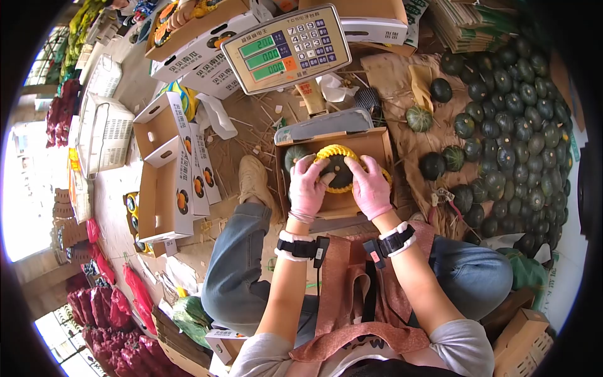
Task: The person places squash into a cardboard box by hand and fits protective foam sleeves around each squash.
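Note:
My left hand [308, 187] and my right hand [369, 187], both in pink gloves, grip a dark green squash [338, 168] from its two sides. A yellow foam net [336, 151] wraps around the squash's rim. They hold it in or just over an open cardboard box [388, 151]; whether it rests on the bottom is hidden. Another dark squash [294, 154] lies in the box's far left corner, partly behind my left hand. The box sits on a weighing scale's grey platform [323, 127], and the scale's display [286, 49] stands beyond it.
A large heap of dark green squashes [521, 132] fills the right side, with loose ones on brown paper [392, 81]. Open cartons [164, 195] stand at left. White crates [107, 135] are farther left. Someone's hand [181, 14] is at a far carton.

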The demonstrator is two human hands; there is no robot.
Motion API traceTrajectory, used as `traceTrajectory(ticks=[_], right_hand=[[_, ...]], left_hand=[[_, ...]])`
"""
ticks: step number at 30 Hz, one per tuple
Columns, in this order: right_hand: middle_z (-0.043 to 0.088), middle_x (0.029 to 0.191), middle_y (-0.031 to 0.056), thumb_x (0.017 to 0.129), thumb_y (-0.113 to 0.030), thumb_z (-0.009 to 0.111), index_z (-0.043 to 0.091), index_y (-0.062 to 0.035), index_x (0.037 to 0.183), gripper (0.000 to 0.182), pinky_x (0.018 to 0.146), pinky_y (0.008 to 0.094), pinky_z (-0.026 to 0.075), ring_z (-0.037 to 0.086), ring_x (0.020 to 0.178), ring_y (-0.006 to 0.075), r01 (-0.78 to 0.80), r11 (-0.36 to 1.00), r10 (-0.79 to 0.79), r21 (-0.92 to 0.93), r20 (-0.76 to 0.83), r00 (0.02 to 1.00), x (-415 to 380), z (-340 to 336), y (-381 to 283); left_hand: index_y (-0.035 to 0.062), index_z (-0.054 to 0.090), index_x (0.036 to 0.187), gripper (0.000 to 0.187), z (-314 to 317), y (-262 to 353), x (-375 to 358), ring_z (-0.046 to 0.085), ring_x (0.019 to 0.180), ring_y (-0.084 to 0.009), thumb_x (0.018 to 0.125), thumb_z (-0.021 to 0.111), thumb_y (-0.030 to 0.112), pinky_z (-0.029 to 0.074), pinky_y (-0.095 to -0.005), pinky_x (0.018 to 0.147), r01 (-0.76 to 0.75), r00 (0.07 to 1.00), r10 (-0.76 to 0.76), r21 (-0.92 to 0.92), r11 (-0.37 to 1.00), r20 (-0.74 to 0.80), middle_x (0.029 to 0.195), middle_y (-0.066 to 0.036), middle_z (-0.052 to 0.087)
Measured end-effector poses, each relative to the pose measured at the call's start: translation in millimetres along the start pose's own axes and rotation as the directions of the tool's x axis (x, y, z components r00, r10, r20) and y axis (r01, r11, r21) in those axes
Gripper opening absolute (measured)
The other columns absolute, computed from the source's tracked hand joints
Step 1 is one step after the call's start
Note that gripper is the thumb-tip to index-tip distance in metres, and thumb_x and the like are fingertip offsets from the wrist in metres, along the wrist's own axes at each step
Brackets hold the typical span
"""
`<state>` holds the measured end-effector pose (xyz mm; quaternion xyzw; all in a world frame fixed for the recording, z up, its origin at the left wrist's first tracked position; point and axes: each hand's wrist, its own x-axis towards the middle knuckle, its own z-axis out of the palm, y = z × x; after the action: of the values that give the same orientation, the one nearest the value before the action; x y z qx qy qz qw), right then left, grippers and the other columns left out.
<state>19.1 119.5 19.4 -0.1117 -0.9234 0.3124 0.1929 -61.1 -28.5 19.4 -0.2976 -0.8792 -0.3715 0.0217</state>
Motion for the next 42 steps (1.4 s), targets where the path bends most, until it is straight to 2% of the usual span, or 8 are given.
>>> traceTrajectory(ticks=[12,14,18,23,25,27,33,42], right_hand=[[0.055,0.097,0.0177,0.081,-0.004,0.050,0.054,-0.0132,0.116,0.036,0.075,0.0430,0.049,0.058,0.084,0.0381,-0.230,0.945,0.217,0.233,0.079,0.973,8.0,25.5,16.8],[0.058,0.103,0.0199,0.085,-0.017,0.055,0.053,-0.0079,0.117,0.034,0.081,0.0396,0.047,0.058,0.091,0.0367,-0.284,0.880,0.251,0.380,0.136,0.958,11.2,30.5,28.9],[0.042,0.123,0.0299,0.055,-0.055,0.081,0.018,-0.0008,0.139,0.118,0.100,0.0401,0.036,0.045,0.115,0.0402,-0.334,0.845,0.229,0.418,0.282,0.932,24.3,-8.3,17.5],[0.043,0.118,0.0209,0.052,-0.022,0.081,0.038,-0.0160,0.128,0.087,0.093,0.0405,0.042,0.047,0.107,0.0378,-0.433,0.898,0.396,0.079,0.285,0.873,36.5,-25.6,10.8],[0.043,0.114,0.0224,0.050,-0.027,0.081,0.041,-0.0191,0.125,0.085,0.087,0.0475,0.042,0.048,0.103,0.0405,-0.274,0.961,0.276,-0.035,0.067,0.959,32.9,-23.3,17.7],[0.043,0.112,0.0212,0.047,-0.028,0.081,0.044,-0.0195,0.122,0.084,0.086,0.0498,0.040,0.047,0.103,0.0401,-0.226,0.974,0.219,-0.032,-0.141,0.966,30.5,-13.0,20.8],[0.041,0.120,0.0185,0.044,-0.032,0.081,0.046,-0.0227,0.120,0.084,0.084,0.0498,0.037,0.044,0.106,0.0383,-0.158,0.919,0.100,-0.360,-0.174,0.980,23.9,21.0,36.0],[0.038,0.124,0.0140,0.047,-0.032,0.082,0.047,-0.0260,0.122,0.083,0.096,0.0499,0.031,0.040,0.111,0.0364,-0.066,0.951,0.099,-0.301,0.096,0.990,17.2,-5.7,41.9]], left_hand=[[-0.0014,0.054,0.118,0.050,-0.5,-23.9,11.2,0.055,0.101,-0.0235,0.076,0.072,0.018,0.042,-0.0313,0.090,0.241,0.942,-0.173,-0.223,0.945,0.287,0.108,-0.014,0.057],[0.0024,0.045,0.127,0.059,8.2,-31.7,4.0,0.050,0.108,-0.0184,0.079,0.071,0.022,0.039,-0.0310,0.095,0.402,0.909,-0.211,-0.627,0.668,0.359,0.117,-0.010,0.053],[0.0057,0.027,0.136,0.076,4.9,-4.6,-4.5,0.046,0.115,-0.0237,0.082,0.064,0.044,0.040,-0.0335,0.096,0.421,0.904,-0.219,-0.851,0.313,0.366,0.128,-0.014,0.043],[0.0069,0.045,0.126,0.041,14.5,15.0,2.2,0.055,0.101,-0.0161,0.097,0.042,0.036,0.047,-0.0275,0.083,0.526,0.828,-0.259,-0.849,0.050,0.498,0.114,-0.009,0.055],[0.0059,0.056,0.110,0.024,29.6,1.5,10.3,0.058,0.094,-0.0165,0.090,0.055,0.018,0.048,-0.0296,0.078,0.407,0.913,-0.338,-0.554,0.726,0.228,0.099,-0.008,0.061],[0.0071,0.055,0.110,0.033,42.5,-2.0,24.0,0.056,0.097,-0.0255,0.078,0.062,0.011,0.044,-0.0364,0.085,-0.050,0.999,0.050,0.026,0.998,-0.004,0.101,-0.009,0.060],[0.0172,0.040,0.133,0.063,62.4,-12.7,38.8,0.022,0.134,-0.0374,0.075,0.062,0.025,0.023,-0.0541,0.105,0.033,0.962,-0.113,0.306,0.951,0.247,0.145,-0.016,0.027],[0.0137,0.042,0.127,0.059,72.5,-24.1,35.8,0.019,0.132,-0.0479,0.072,0.064,0.021,0.023,-0.0552,0.105,0.066,0.993,-0.078,0.129,0.989,0.091,0.144,-0.023,0.023]])
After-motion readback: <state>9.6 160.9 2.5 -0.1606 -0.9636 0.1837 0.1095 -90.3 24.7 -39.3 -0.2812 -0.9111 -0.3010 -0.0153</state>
